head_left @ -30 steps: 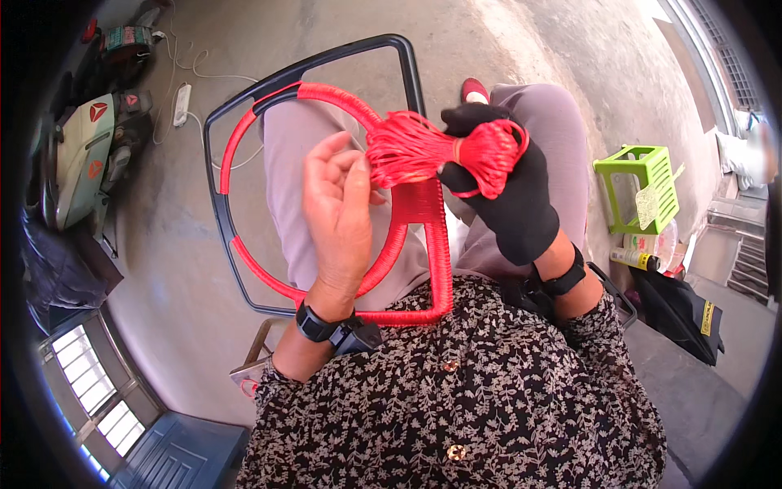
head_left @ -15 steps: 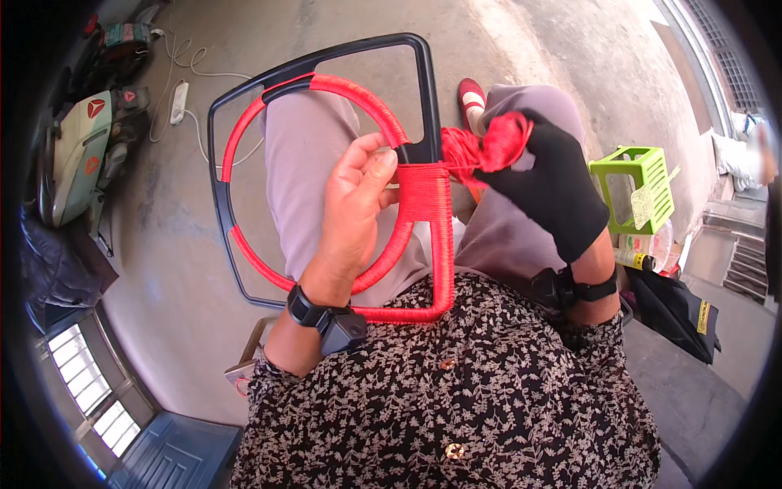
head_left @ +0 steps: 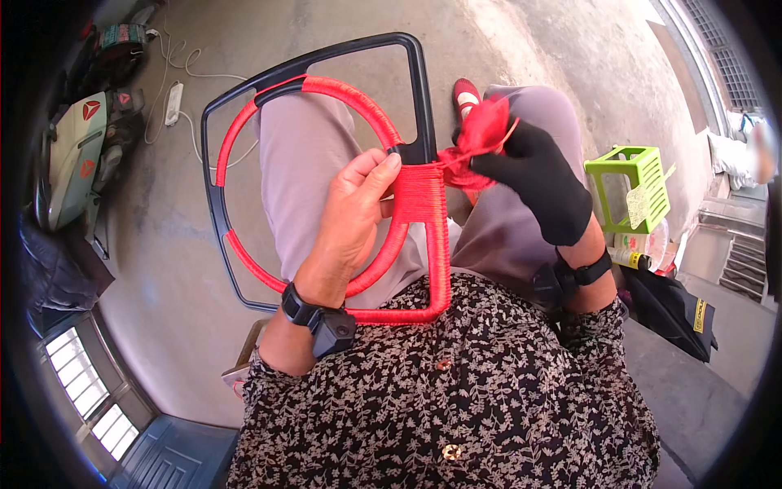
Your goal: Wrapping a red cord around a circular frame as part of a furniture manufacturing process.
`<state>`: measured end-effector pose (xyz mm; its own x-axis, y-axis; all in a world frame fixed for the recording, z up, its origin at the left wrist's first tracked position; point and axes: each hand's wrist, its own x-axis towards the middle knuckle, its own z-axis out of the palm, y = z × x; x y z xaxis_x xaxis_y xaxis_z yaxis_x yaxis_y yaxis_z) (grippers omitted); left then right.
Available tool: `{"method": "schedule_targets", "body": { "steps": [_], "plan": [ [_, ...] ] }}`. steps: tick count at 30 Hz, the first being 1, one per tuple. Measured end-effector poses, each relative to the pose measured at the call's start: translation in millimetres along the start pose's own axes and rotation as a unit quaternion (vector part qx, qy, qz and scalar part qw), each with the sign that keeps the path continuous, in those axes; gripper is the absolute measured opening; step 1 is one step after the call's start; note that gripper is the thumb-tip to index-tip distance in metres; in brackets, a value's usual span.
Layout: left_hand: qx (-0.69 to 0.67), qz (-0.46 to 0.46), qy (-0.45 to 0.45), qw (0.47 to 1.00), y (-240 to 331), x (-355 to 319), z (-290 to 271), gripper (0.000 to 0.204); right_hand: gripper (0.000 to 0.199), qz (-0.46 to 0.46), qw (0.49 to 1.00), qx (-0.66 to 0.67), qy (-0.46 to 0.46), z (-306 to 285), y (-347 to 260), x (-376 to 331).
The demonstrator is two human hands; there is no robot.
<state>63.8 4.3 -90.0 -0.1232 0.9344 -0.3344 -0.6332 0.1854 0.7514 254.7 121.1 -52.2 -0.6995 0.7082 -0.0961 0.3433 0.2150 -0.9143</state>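
Red cord [head_left: 419, 194] is wound tightly over part of a black frame [head_left: 419, 81], which is carried across the lap [head_left: 305, 155] and reaches past its left edge. The frame's near right corner, the nearer half of its right edge and most of the inner ring [head_left: 358, 102] are covered; its far edge, far right corner and left edge are bare, so the winding is judged unfinished. The frame is pinched beside the ring by the bare left hand [head_left: 346, 204]; the cord bundle [head_left: 484, 130] is gripped by the gloved right hand [head_left: 542, 175].
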Motion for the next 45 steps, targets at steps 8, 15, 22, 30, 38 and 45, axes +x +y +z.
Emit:
{"method": "schedule_targets", "body": {
  "steps": [8, 15, 22, 30, 38, 45],
  "plan": [
    [-0.042, -0.006, -0.024, 0.999, -2, 0, -1, 0.011, 0.028, 0.115, 0.984, -0.131, -0.027, 8, 15, 3],
    [-0.053, 0.016, -0.014, 0.998, -2, 1, 2, 0.011, 0.028, 0.058, 0.988, -0.113, -0.093, -2, 16, -5],
    [-0.074, -0.002, 0.002, 0.997, 0, 0, 9, 0.014, 0.030, 0.009, 0.989, 0.144, -0.024, 11, 19, -6],
    [-0.092, 0.008, 0.005, 0.996, 1, -3, 9, 0.014, 0.026, -0.154, 0.986, 0.053, -0.024, -6, 7, -24],
    [-0.071, 0.004, 0.002, 0.997, -4, -1, 9, 0.013, 0.028, -0.052, 0.885, 0.437, 0.150, 5, 16, -27],
    [-0.062, 0.020, 0.011, 0.998, -8, -1, 10, 0.013, 0.030, -0.039, 0.761, 0.636, 0.122, 8, 30, -16]
  ]
}}
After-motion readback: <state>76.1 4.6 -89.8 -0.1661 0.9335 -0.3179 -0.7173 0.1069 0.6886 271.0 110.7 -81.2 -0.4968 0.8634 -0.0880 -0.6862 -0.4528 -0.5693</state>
